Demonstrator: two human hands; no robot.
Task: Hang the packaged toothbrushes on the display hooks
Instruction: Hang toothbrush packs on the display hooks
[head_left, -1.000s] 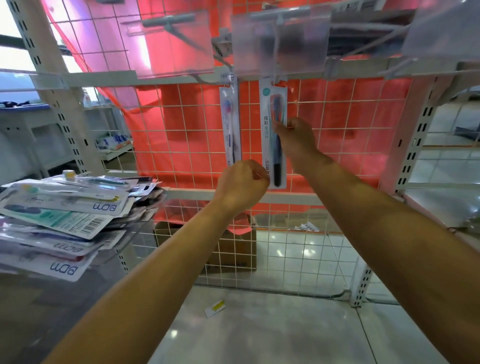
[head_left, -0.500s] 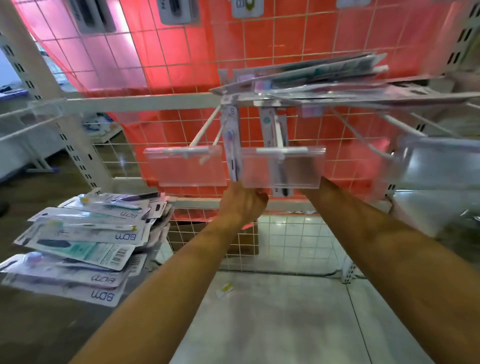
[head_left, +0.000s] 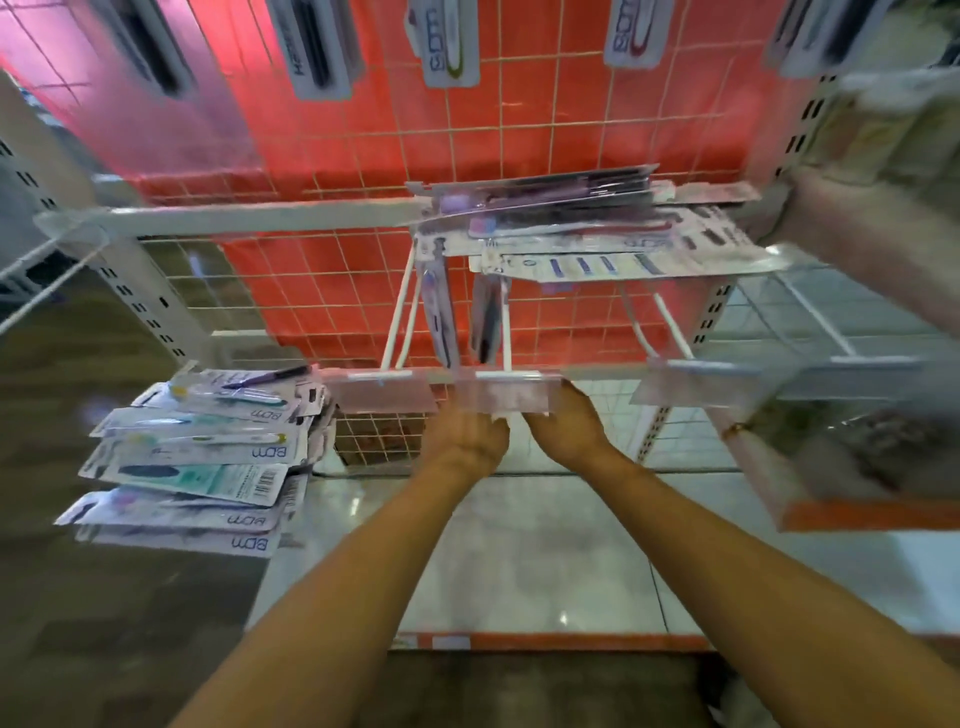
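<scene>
Head view blurs — left hand (head_left: 467, 439), right hand (head_left: 566, 428) half behind a clear tag holder (head_left: 511, 396), finger state untellable; toothbrush packs (head_left: 208, 460) stacked on glossy shelf (head_left: 104, 623), red grid (head_left: 363, 135) behind.

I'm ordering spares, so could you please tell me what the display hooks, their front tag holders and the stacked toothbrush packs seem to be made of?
Display hooks: probably white-coated metal wire; thin, straight, evenly white rods.
Tag holders: clear, slightly glossy plastic; what lies behind shows through.
Toothbrush packs: seemingly printed card under shiny clear plastic; barcode and glare visible.
</scene>
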